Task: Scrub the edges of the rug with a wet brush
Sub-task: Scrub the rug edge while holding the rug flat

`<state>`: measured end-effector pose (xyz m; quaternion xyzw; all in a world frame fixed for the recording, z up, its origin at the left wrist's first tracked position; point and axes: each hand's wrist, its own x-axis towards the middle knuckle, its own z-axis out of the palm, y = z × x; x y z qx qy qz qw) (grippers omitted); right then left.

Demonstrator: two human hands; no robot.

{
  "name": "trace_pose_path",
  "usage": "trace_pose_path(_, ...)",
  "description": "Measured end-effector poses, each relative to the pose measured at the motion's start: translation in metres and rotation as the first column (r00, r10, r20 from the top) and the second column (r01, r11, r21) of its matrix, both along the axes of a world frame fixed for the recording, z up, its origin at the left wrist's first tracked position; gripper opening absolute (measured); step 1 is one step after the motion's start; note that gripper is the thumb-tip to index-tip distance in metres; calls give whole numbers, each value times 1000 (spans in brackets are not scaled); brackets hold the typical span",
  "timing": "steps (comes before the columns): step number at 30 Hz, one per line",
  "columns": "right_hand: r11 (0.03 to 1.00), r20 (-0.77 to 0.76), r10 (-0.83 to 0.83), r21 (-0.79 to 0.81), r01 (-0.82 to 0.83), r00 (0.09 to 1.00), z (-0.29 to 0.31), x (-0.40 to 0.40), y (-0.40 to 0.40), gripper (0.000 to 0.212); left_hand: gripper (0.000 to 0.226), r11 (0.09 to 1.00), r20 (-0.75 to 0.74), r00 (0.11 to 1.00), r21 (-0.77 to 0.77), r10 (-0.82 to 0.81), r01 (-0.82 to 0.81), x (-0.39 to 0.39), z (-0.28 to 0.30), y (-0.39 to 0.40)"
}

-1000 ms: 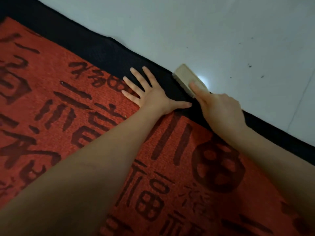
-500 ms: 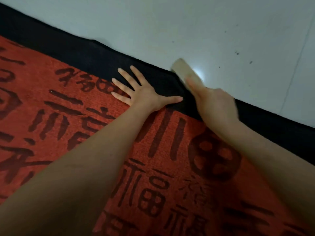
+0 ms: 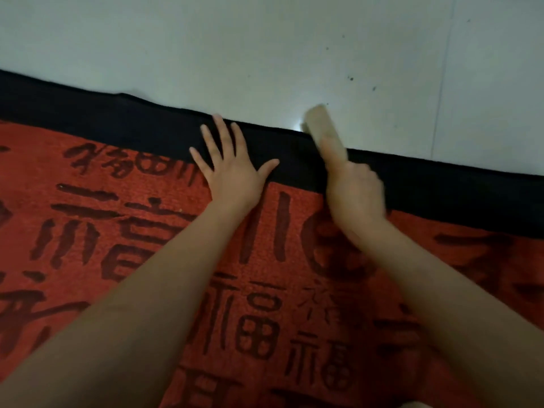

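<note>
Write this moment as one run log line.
left hand: flat on rug | right hand: grips brush | brush: on black border

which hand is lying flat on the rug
The left hand: its fingers are spread flat across the rug's black border. The right hand instead grips the brush.

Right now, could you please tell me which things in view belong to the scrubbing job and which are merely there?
Job: red rug with black border; tan block-shaped brush; right hand; left hand.
Merely there: pale tiled floor; dark specks.
</note>
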<state>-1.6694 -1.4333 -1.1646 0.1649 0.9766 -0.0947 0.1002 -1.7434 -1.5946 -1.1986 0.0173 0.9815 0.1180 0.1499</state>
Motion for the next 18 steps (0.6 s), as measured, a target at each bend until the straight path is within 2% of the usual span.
trace_pose_path(1,997,-13,31,-64,-31,999,-4,-7,-23,70,97,999,-17,998,2,-54,54,3,-4,1)
trace_pose_path(3,984,-64,78,-157,-88,995,-10,-17,-38,66,87,998,1,998,-15,-68,68,1,-8,-1)
trace_pose_path(5,993,-45,59,-98,-63,997,-6,-5,-7,65,85,998,34,999,-46,-37,39,-1,-5,-1)
trace_pose_path(7,997,-39,-71,-13,71,997,-2,32,44,65,79,999,4,999,-35,-36,36,4,-1,11)
trace_pose_path(8,985,-66,-174,-13,174,982,4,50,63,63,74,996,-28,996,-19,-85,85,10,1,23)
trace_pose_path(10,935,-88,-353,-53,350,931,5,73,76,58,74,954,-29,955,43,-294,296,26,8,52)
trace_pose_path(12,925,-84,-372,-112,362,925,-5,69,54,57,95,902,46,902,70,-429,425,43,8,69)
trace_pose_path(15,955,-96,-219,-227,193,971,-14,55,16,59,128,908,92,903,45,-420,417,47,1,71)
trace_pose_path(17,983,-108,-122,-152,105,987,-13,57,35,59,135,920,97,915,34,-392,391,42,3,67)
trace_pose_path(18,990,-94,-122,-88,113,988,-9,64,55,60,137,923,114,916,29,-385,384,42,6,70)
